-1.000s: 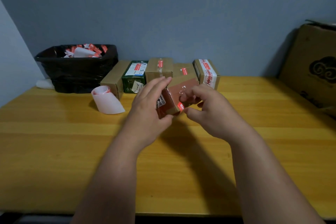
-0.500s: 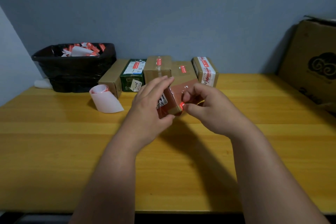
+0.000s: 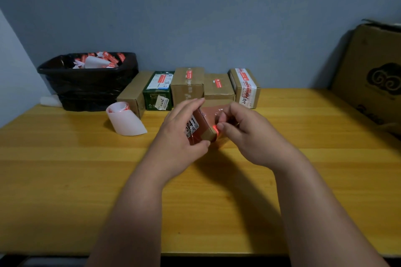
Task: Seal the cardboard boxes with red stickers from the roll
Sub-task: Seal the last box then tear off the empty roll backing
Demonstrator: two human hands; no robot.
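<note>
Held box: a small brown cardboard box (image 3: 204,124) at the centre of the frame, tilted, with a white printed label facing left.
Left hand: left hand (image 3: 181,136) is closed around the box's left side, fingers over the top edge and thumb under the near corner.
Right hand: right hand (image 3: 249,134) has its fingertips pinched onto a red sticker (image 3: 214,129) at the box's near right corner.
Sticker roll: the white roll (image 3: 124,119) lies on the worktop (image 3: 65,180), left of the hands, backing strip trailing forward.
Back row: five boxes (image 3: 187,84) side by side against the wall, several bearing red stickers.
Bin: a black bin (image 3: 91,84) in the upper left holds red-and-white scraps.
Large carton: a big cardboard carton (image 3: 373,76) leans at the right edge.
</note>
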